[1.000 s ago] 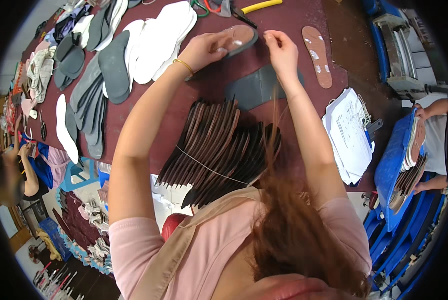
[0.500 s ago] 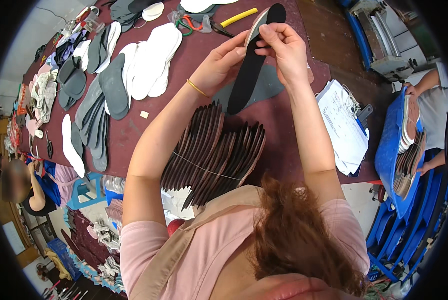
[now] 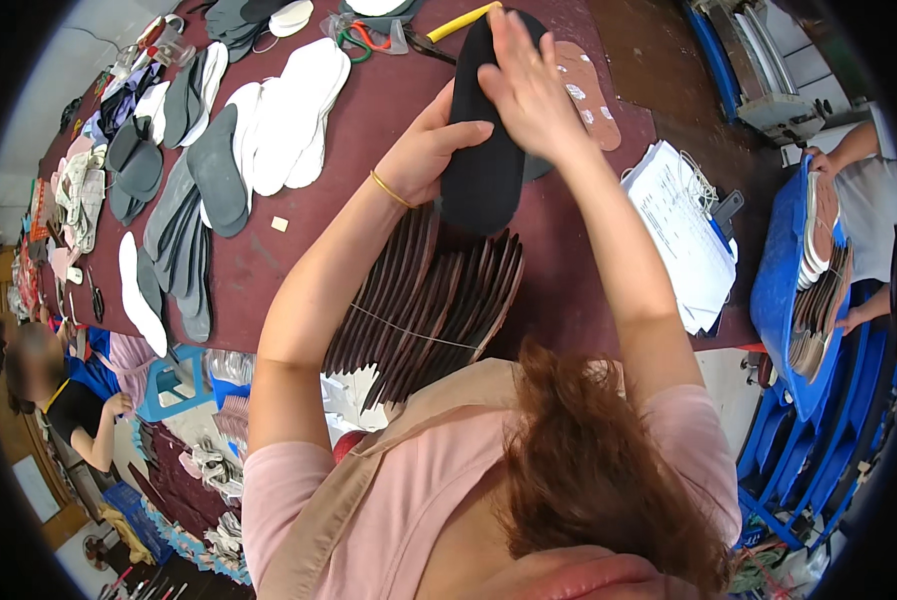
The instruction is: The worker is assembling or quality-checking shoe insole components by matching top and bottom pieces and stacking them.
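Note:
A black shoe insole [image 3: 478,185] is raised above the table, its broad dark face toward me. My left hand [image 3: 426,145] grips its left edge, thumb lying across the face. Flat against the upper part of the insole is my right hand [image 3: 533,95], fingers stretched out and slightly blurred. Just right of it lies a brown insole [image 3: 593,105] with white patches. Part of a grey insole [image 3: 536,168] shows beneath my hands. Nearer my body stands a string-tied bundle of dark brown insoles [image 3: 418,295].
White insoles [image 3: 298,120] and grey insoles [image 3: 178,245] lie in stacks on the maroon table [image 3: 258,280]. Scissors [image 3: 363,40] are at the back. Papers [image 3: 678,230] sit on the right. Someone there holds a blue crate [image 3: 778,290] of insoles; another person [image 3: 83,400] is at left.
The black insole has turned from a slant to show its broad face. My right hand's pinching fingers have straightened flat on it. The patched brown insole has come into sight.

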A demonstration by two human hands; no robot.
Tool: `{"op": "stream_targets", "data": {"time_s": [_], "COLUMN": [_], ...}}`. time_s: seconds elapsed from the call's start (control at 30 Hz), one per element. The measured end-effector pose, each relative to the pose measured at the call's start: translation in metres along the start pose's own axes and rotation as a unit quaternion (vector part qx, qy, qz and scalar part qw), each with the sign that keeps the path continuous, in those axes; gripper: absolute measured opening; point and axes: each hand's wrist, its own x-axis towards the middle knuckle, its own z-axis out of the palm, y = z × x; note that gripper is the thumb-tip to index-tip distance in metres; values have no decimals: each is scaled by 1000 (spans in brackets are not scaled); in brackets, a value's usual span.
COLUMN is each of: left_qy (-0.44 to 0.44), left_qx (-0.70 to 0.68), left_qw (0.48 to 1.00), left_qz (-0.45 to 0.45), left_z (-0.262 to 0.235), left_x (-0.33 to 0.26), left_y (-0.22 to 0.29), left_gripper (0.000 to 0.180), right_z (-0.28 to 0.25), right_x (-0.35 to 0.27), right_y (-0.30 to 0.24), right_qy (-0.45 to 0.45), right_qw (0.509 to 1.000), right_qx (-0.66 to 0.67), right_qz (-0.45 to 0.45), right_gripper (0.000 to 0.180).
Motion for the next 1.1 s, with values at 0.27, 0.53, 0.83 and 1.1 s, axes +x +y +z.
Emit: {"op": "stream_targets", "data": {"time_s": [0.27, 0.53, 0.83, 1.1], "left_qy": [156, 170, -32, 49], "left_qx": [255, 862, 713, 619], "left_qw": [946, 445, 700, 774], "left_qz": [127, 172, -3, 125], "left_z": [-42, -125, -109, -30], "left_x": [-18, -11, 61, 22], "left_y": [47, -12, -63, 23], "left_gripper": [64, 55, 33, 20], "right_z": [11, 44, 63, -45], "right_x": [-16, -97, -82, -25], "right_y": [119, 65, 66, 22], "right_qy": [-41, -86, -169, -231], "right_qw": [947, 974, 976, 915], "right_qx": [-168, -8, 117, 251], "right_qz": [272, 211, 68, 213], "right_gripper": [62, 28, 21, 51]}}
